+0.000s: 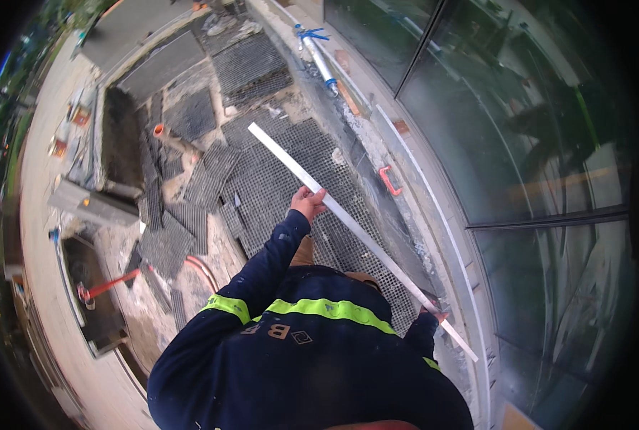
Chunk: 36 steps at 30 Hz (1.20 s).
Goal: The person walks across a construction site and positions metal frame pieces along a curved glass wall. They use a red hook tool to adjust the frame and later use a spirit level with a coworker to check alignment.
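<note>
A long, straight, pale strip (362,233) runs slantwise in front of me, from the upper middle down to the lower right. My left hand (308,203) is closed on it with the fingers at its edge, a little above the middle. Nearer its lower end, my right hand (434,311) grips it, partly hidden by the sleeve. Beneath the strip lie black grid-like drainage mats (283,154). Beside it, by the wall ledge, sits a red C-shaped tool or handle (384,180) whose exact kind I cannot make out.
A blue-handled caulking gun (319,61) lies along the ledge at the upper right. Large glass panes (534,136) rise on the right. Leftward are an orange pipe end (160,131), loose mat pieces (167,244), a recessed pit (122,136) and a red bar (115,283).
</note>
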### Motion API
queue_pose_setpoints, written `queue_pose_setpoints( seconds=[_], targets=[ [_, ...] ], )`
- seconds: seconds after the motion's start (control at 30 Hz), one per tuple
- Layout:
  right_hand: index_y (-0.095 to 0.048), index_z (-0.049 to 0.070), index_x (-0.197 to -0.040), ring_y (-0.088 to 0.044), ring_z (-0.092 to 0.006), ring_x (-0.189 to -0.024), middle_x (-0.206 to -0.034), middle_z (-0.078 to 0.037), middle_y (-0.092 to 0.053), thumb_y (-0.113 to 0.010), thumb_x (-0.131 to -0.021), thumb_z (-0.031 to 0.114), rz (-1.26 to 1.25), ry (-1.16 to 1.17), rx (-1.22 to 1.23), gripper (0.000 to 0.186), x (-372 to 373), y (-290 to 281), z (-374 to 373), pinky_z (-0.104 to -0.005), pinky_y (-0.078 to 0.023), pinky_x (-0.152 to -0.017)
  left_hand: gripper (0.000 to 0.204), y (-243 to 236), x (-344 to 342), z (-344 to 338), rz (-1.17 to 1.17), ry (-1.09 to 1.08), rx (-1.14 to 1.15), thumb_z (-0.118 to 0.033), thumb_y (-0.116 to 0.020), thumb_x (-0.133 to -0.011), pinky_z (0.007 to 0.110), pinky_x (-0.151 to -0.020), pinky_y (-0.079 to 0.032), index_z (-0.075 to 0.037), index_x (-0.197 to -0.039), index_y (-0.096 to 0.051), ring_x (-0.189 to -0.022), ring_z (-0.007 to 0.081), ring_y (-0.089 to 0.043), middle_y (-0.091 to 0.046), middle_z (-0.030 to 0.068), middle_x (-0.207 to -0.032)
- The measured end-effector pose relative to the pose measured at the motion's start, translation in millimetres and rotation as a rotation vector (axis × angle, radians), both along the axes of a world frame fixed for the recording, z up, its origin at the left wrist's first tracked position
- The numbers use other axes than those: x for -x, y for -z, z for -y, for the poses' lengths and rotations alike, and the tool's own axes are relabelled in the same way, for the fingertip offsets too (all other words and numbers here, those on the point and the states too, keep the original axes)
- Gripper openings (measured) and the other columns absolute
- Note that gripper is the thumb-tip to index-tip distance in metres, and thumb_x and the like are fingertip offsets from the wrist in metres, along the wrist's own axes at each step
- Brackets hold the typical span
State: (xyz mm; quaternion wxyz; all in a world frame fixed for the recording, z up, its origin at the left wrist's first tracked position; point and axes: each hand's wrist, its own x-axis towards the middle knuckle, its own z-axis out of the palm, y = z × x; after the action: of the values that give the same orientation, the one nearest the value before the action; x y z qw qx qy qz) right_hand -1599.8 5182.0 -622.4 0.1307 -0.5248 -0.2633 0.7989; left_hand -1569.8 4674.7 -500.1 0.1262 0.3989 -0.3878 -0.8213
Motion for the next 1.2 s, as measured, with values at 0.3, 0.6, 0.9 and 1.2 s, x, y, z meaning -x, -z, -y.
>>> queue_pose_setpoints(
  seconds=[0.3,0.6,0.9,1.2],
  targets=[
    [-0.04,0.009,-0.107,-0.051,-0.0274,-0.08,-0.096,-0.01,-0.05,-0.033,-0.076,0.054,0.111,0.124,-0.04,0.056,-35,-35,105,-0.0437,-0.045,-0.066,0.049,-3,107,117,-0.056,0.307,0.008,-0.021,-0.058,-0.073,0.024,-0.056,-0.045,0.006,-0.107,-0.034,-0.065,0.0129,-0.053,-0.051,0.0063,-0.079],
    [-0.04,0.014,-0.11,-0.049,-0.027,-0.089,-0.103,-0.005,-0.05,-0.036,-0.075,0.056,0.093,0.036,-0.182,0.055,-28,-39,133,-0.0469,-0.043,-0.068,0.034,38,207,125,0.137,0.541,-0.028,-0.028,-0.058,-0.073,0.025,-0.055,-0.045,-0.001,-0.088,-0.044,-0.065,0.0164,-0.054,-0.05,0.0073,-0.074],
    [-0.034,0.01,-0.115,-0.045,-0.0292,-0.096,-0.112,-0.01,-0.043,-0.035,-0.071,0.062,0.229,0.116,-0.204,0.068,70,11,168,-0.0492,-0.041,-0.075,0.029,85,316,173,0.36,0.513,-0.007,-0.027,-0.054,-0.076,0.031,-0.05,-0.048,-0.002,-0.087,-0.045,-0.061,0.018,-0.053,-0.048,0.0083,-0.076],
    [-0.031,0.003,-0.113,-0.043,-0.031,-0.097,-0.108,-0.013,-0.043,-0.041,-0.074,0.05,0.089,0.171,-0.21,0.061,192,94,225,-0.048,-0.034,-0.085,0.023,226,433,196,0.442,0.588,0.239,-0.024,-0.054,-0.076,0.022,-0.049,-0.044,-0.002,-0.083,-0.05,-0.061,0.0119,-0.051,-0.051,0.0041,-0.072]
  ],
)
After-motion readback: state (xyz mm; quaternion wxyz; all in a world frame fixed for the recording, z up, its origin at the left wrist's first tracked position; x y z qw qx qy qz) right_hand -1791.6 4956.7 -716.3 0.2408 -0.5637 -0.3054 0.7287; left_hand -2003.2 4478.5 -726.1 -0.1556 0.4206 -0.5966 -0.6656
